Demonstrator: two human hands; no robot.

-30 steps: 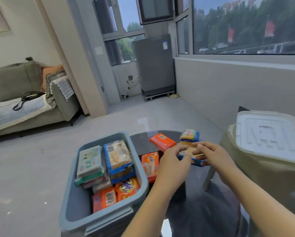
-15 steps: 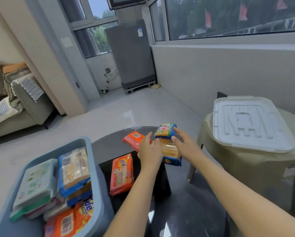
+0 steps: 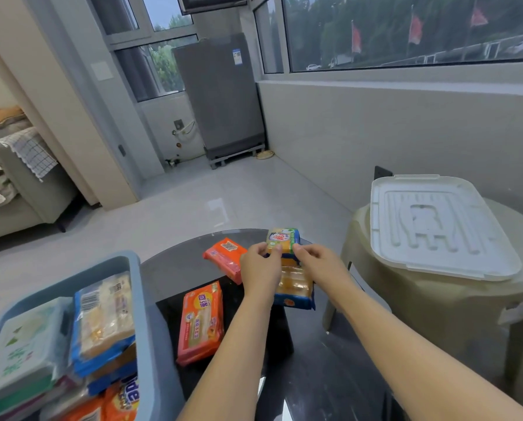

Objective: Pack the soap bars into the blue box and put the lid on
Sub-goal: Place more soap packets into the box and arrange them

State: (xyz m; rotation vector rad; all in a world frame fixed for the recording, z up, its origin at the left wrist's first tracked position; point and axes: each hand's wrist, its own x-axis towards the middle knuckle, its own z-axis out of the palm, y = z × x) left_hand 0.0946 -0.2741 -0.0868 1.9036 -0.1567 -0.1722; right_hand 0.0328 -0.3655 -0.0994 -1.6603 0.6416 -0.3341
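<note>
1. Blue box (image 3: pixel 146 302), lower left of frame: part-filled with several soap bars, lid off.
2. Two orange bars still on the dark surface (image 3: pixel 175 268): one centre-bottom (image 3: pixel 200 322), one further back (image 3: pixel 225 259).
3. Left hand (image 3: pixel 261 268) and right hand (image 3: pixel 318 264), centre: both pinching the yellow-blue bar (image 3: pixel 283 240) from either side; it sits atop a blue-wrapped pack (image 3: pixel 295 291).
4. White lid (image 3: pixel 436 226), right of frame: resting on a beige stool (image 3: pixel 421 314), well apart from the box.
5. Left to do: about four bars, then the lid.
</note>
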